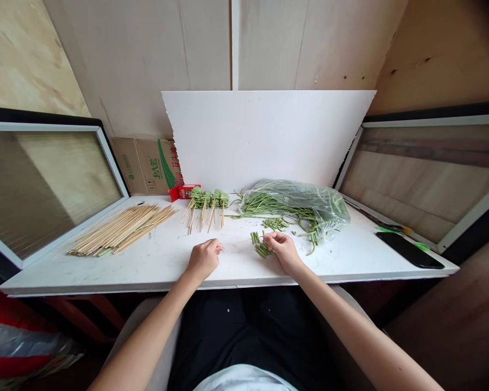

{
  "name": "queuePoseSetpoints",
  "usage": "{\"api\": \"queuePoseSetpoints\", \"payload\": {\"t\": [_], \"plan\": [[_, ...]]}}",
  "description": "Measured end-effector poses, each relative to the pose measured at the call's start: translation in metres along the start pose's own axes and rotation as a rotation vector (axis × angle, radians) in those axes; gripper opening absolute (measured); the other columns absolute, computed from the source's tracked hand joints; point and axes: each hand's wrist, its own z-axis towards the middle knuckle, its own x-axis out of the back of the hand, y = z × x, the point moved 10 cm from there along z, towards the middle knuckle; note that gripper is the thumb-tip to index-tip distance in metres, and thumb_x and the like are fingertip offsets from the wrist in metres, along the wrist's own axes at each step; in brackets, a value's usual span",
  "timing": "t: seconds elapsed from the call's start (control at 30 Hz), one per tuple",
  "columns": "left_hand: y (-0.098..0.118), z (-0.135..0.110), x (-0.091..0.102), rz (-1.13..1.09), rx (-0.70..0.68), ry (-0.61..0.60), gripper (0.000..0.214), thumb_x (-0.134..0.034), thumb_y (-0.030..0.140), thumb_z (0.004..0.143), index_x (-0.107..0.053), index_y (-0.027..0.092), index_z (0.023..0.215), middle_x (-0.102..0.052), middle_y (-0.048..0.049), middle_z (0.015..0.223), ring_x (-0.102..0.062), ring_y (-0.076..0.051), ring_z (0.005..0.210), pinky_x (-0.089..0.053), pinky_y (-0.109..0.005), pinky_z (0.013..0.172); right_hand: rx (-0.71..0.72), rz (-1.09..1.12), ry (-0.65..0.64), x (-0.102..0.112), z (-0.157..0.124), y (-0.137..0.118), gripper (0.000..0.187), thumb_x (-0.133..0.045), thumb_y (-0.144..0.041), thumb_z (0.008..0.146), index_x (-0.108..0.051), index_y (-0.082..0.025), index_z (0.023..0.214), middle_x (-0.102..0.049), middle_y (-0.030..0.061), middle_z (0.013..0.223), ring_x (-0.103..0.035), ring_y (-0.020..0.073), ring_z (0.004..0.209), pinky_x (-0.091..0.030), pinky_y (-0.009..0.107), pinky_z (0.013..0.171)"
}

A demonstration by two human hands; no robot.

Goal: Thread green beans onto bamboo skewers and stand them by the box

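My left hand (206, 257) is closed just above the white table, thumb and fingertips pressed together toward the right. Whatever it pinches, if anything, is too small to make out. My right hand (284, 251) is closed in a pinch beside a small group of cut green bean pieces (262, 250), seemingly on one piece, though its fingers partly cover the spot. A few more pieces (254, 237) lie in a row by its fingertips. Behind it is another pile of cut bean pieces (274, 223). Skewers threaded with bean pieces (207, 199) lie farther back, their sticks pointing toward me.
Many bare bamboo skewers (120, 228) lie on the left of the table (146, 271). A clear plastic bag of long beans (289, 201) spreads across the back right. A black phone (409, 250) rests near the right edge. A cardboard box (140, 165) and white board (264, 136) stand behind.
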Motion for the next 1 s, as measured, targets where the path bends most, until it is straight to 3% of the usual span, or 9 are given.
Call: {"api": "queuePoseSetpoints", "payload": {"t": [0.1, 0.4, 0.6, 0.87, 1.0], "plan": [[-0.001, 0.0, 0.0, 0.018, 0.012, -0.005, 0.027, -0.052, -0.003, 0.082, -0.065, 0.021, 0.084, -0.078, 0.0005, 0.08, -0.074, -0.017, 0.073, -0.049, -0.025, 0.062, -0.01, -0.035, -0.012, -0.004, -0.002, -0.001, 0.048, -0.086, -0.064, 0.071, -0.074, -0.017, 0.074, -0.069, 0.0056, 0.076, -0.059, 0.0178, 0.07, -0.049, 0.033, 0.07], [0.0, 0.001, -0.004, 0.038, -0.008, -0.043, 0.034, -0.05, -0.006, 0.077, -0.07, 0.02, 0.086, -0.073, 0.0, 0.075, -0.067, -0.016, 0.066, -0.047, -0.024, 0.063, 0.069, -0.132, -0.021, -0.011, -0.007, -0.014, 0.044, -0.084, -0.061, 0.075, -0.078, -0.018, 0.084, -0.077, 0.0102, 0.098, -0.069, 0.0255, 0.091, -0.053, 0.036, 0.081], [-0.003, 0.002, -0.004, 0.016, 0.031, -0.052, 0.032, -0.051, -0.004, 0.08, -0.071, 0.02, 0.086, -0.074, 0.0001, 0.075, -0.068, -0.015, 0.067, -0.047, -0.024, 0.064, 0.116, -0.167, -0.056, -0.012, -0.004, -0.014, 0.042, -0.081, -0.06, 0.081, -0.079, -0.019, 0.092, -0.077, 0.0112, 0.107, -0.071, 0.0238, 0.086, -0.054, 0.034, 0.073], [-0.003, 0.002, -0.003, 0.019, 0.041, -0.038, 0.03, -0.054, -0.003, 0.082, -0.071, 0.02, 0.086, -0.074, 0.0003, 0.075, -0.067, -0.015, 0.066, -0.047, -0.024, 0.063, 0.121, -0.2, -0.081, -0.008, -0.001, -0.015, 0.043, -0.084, -0.059, 0.078, -0.081, -0.019, 0.093, -0.08, 0.0116, 0.093, -0.074, 0.0284, 0.088, -0.057, 0.037, 0.074], [-0.005, 0.002, -0.004, 0.016, 0.05, -0.042, 0.03, -0.054, -0.003, 0.082, -0.071, 0.02, 0.086, -0.075, 0.0002, 0.076, -0.067, -0.015, 0.065, -0.047, -0.024, 0.063, 0.136, -0.221, -0.088, -0.008, -0.001, -0.016, 0.041, -0.082, -0.059, 0.08, -0.081, -0.02, 0.092, -0.079, 0.0113, 0.097, -0.073, 0.0286, 0.091, -0.057, 0.038, 0.077]]}}
